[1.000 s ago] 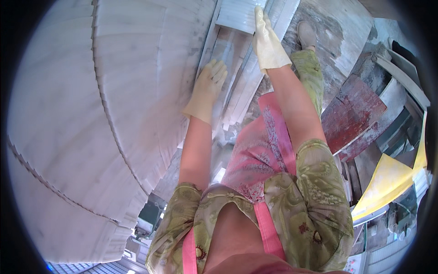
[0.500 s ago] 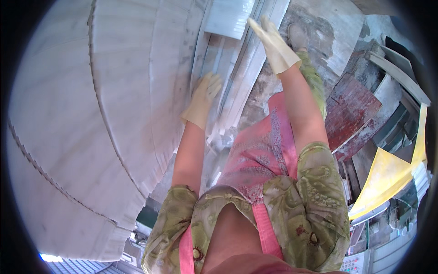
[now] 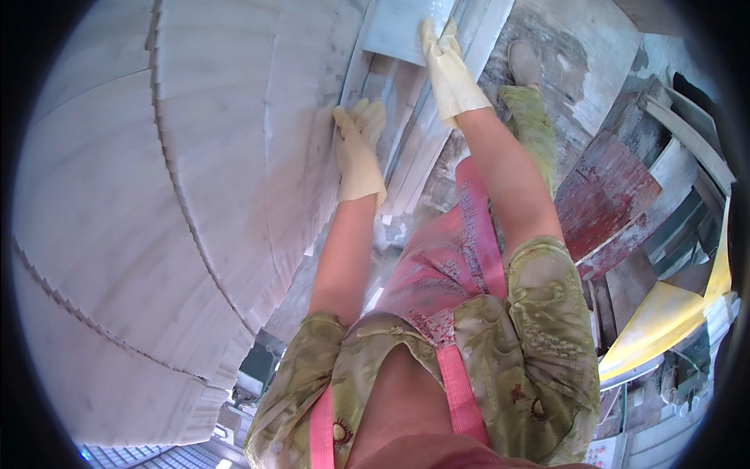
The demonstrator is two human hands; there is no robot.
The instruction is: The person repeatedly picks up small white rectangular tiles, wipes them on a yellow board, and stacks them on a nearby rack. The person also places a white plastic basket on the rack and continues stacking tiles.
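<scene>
Pale cream rubber gloves cover both my hands. My left hand is above a metal track, close beside a large stack of pale grey-veined slabs. Its fingers are stretched out with nothing in them. Farther ahead, my right hand lies along the right edge of a glossy pale tile on the track, fingers apart; whether it presses on the tile I cannot tell. The tile's far end runs out of the picture.
The slab stack fills the left side, its edges rough. On the right lie a red-stained board, broken offcuts and a yellow sheet. My shoe stands on worn, wet-looking floor.
My left hand has moved forward along the track. My right hand has shifted left and slightly back, to the tile's edge. The view has tilted a little.
</scene>
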